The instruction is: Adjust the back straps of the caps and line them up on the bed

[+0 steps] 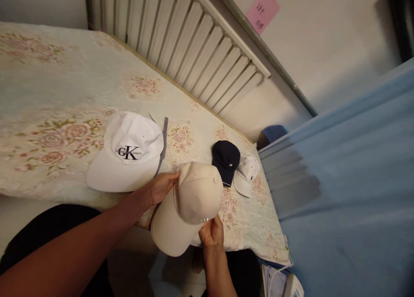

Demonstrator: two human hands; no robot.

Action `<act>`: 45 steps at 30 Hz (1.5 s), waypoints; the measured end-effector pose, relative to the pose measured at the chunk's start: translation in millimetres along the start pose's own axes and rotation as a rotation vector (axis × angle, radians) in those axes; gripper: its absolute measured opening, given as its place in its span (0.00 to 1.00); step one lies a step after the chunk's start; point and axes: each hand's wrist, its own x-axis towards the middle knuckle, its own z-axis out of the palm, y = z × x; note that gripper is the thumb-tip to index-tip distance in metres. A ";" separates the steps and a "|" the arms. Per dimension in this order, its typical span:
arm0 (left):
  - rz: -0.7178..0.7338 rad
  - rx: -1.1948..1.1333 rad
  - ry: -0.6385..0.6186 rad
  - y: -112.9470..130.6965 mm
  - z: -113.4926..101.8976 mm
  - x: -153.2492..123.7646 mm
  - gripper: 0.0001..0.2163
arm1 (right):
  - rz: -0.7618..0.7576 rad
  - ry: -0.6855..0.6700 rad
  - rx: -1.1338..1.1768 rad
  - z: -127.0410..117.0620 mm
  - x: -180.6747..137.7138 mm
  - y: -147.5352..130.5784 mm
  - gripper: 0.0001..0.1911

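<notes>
Cream baseball cap [199, 191], probably light, soft-crowned, stiffer-brimmed: left hand [162, 187] and right hand [212, 232] are holding its opposite edges, seemingly the surest purchase.

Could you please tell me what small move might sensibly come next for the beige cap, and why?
I'd perhaps lower the beige cap onto the floral cover: the left hand and right hand hold it from both sides, and the white CK cap and dark cap rest there.
</notes>
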 end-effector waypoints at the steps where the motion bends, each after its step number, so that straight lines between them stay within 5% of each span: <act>1: -0.003 -0.005 -0.009 0.1 -1.1 0.4 0.16 | 0.006 0.001 0.012 0.3 0.0 0.0 0.19; 22: 0.178 0.027 -0.143 -6.9 -12.3 7.7 0.18 | 0.024 0.069 0.044 4.8 -1.7 -0.4 0.14; 45: 0.106 0.038 -0.047 -5.9 -11.8 6.8 0.12 | 0.032 0.061 0.032 0.4 -0.4 0.1 0.19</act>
